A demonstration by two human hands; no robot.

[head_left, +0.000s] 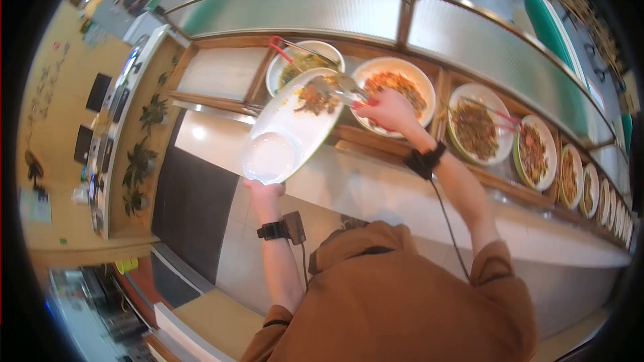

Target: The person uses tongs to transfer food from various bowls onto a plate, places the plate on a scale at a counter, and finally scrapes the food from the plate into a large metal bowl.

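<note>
My left hand (pixel 264 190) grips the near end of a large white oval plate (pixel 303 139) that tilts over the serving counter. A round white bowl or dish (pixel 270 154) rests at that end, close to my thumb. Browned chopped food (pixel 315 98) lies at the plate's far end. My right hand (pixel 392 111) is closed round the red grips of metal tongs (pixel 345 86), whose tips reach over that food. Just behind the right hand is a white bowl of orange-red food (pixel 397 82). The plate partly covers a bowl of greenish food (pixel 310 60) with red-handled tongs (pixel 287 52).
More food bowls run along the wooden counter to the right, including a bowl with red-handled tongs (pixel 479 124) and another bowl (pixel 535 153). A ribbed glass guard (pixel 295 10) stands behind them. Cables hang from both wrist straps. Potted plants (pixel 139 154) line a shelf at left.
</note>
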